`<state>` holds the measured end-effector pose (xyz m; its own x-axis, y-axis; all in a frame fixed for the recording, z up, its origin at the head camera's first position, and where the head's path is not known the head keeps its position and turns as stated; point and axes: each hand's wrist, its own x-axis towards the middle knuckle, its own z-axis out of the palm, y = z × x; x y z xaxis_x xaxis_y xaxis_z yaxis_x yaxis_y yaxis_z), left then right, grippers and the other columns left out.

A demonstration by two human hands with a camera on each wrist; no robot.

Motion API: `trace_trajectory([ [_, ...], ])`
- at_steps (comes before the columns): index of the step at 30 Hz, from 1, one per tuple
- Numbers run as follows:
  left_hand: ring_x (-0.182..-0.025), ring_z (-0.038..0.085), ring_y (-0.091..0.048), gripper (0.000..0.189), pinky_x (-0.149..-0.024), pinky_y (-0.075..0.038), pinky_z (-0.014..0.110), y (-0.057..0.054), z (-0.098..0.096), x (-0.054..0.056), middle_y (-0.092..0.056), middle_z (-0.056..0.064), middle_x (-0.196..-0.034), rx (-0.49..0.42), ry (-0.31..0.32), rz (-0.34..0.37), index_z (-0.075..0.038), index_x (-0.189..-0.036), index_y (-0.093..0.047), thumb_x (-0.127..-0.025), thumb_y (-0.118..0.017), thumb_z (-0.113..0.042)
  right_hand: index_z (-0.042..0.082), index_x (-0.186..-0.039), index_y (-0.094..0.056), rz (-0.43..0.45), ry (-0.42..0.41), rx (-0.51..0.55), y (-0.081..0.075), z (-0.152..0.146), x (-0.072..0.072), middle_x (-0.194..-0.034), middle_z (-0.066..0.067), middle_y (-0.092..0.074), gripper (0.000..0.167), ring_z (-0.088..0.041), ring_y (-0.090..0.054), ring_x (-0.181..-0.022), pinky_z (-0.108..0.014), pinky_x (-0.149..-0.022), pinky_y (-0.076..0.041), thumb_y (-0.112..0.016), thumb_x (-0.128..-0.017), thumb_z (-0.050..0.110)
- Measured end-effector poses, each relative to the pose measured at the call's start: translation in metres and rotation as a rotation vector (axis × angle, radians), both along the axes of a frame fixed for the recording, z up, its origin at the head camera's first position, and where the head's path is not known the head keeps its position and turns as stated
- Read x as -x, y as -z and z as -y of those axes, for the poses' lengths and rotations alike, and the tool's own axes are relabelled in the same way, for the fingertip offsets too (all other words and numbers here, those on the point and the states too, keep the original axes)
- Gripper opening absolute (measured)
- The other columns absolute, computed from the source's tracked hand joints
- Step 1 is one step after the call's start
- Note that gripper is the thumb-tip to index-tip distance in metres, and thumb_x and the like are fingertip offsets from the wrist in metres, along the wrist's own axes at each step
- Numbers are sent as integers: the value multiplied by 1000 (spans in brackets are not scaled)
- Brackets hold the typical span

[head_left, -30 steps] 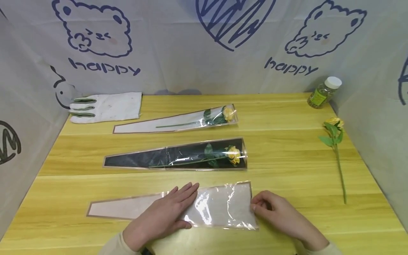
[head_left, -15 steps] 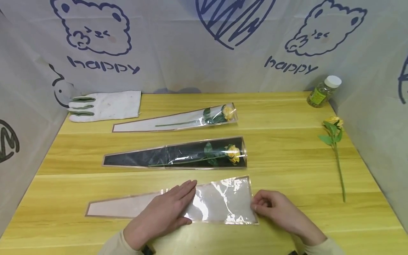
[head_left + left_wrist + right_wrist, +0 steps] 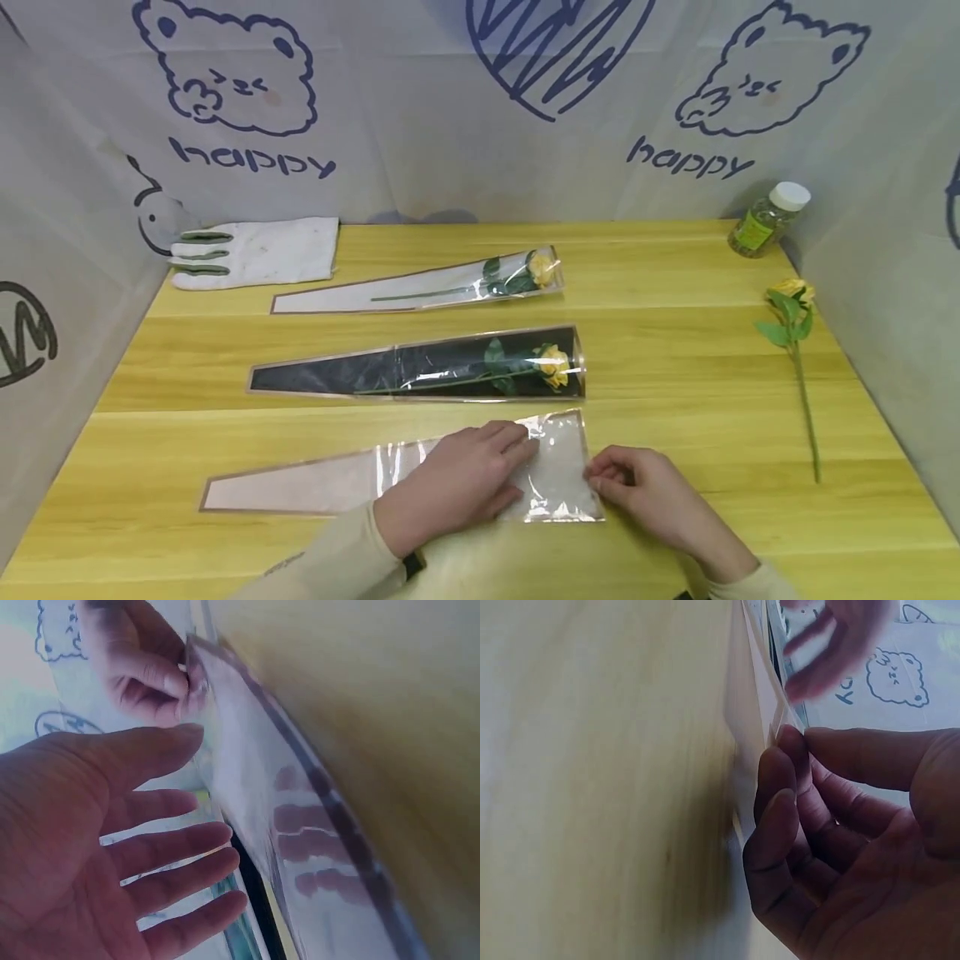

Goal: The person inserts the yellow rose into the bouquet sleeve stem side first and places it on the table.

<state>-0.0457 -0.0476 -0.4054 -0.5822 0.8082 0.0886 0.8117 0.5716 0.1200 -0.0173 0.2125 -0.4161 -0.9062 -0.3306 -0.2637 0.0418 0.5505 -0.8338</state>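
An empty-looking white clear-fronted flower sleeve (image 3: 292, 492) with a brownish border lies across the near table, its wide end to the right. My right hand (image 3: 648, 492) pinches the edge of that wide end between thumb and fingers; in the right wrist view the right hand (image 3: 847, 825) has the thin edge at its fingertips. My left hand (image 3: 468, 475) is over the sleeve's middle, fingers extended. Seen from the left wrist, the left hand (image 3: 67, 825) has spread, straight fingers and grips nothing, and the sleeve (image 3: 244, 757) mirrors fingers on its shiny surface.
Farther back lie a black sleeve (image 3: 322, 377) and a white sleeve (image 3: 330, 300), each with a yellow rose inside. A loose yellow rose (image 3: 791, 321) rests at the right, below a white-capped bottle (image 3: 757, 229). White gloves (image 3: 285, 250) lie at the back left.
My left hand has slid right along the sleeve toward its wide end. The wide end's far corner has shifted slightly away from me. My right hand keeps pinching the edge, nearly in place.
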Motion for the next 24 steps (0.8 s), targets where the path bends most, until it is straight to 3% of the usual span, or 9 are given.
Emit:
trace_trajectory([
  [5, -93, 13, -58, 47, -64, -49, 24, 4, -27, 6, -59, -2, -106, 0, 23, -54, -17, -129, -60, -88, -72, -34, 3, -100, -72, -26, -4, -21, 1, 0, -1, -93, -1, -70, 13, -15, -63, -81, -27, -71, -52, -69, -88, 5],
  [12, -90, 11, -62, 43, -54, -49, 25, 8, -44, 10, -63, -6, -98, -15, 49, -45, -29, -134, -60, -92, -67, -32, 3, -100, -74, -72, -56, -46, 0, -2, 0, -95, -3, -72, 14, -17, -66, -86, -27, -74, -53, -72, -86, 5],
  [19, -80, 10, -62, 20, -47, -46, 26, 5, -51, 12, -62, -8, -91, 36, 68, -17, -28, -110, -66, -91, -68, -30, 3, -99, -75, -51, -69, -55, -2, -2, 1, -92, -1, -71, 13, -15, -65, -84, -27, -73, -53, -72, -87, 5],
  [24, -71, 6, -59, 2, -43, -41, 24, 4, -54, 16, -62, -9, -86, 0, 72, -6, -24, -97, -63, -96, -63, -22, 9, -99, -74, -31, -110, -52, -3, -4, 2, -89, 6, -69, 11, -11, -62, -81, -28, -70, -51, -68, -92, 14],
])
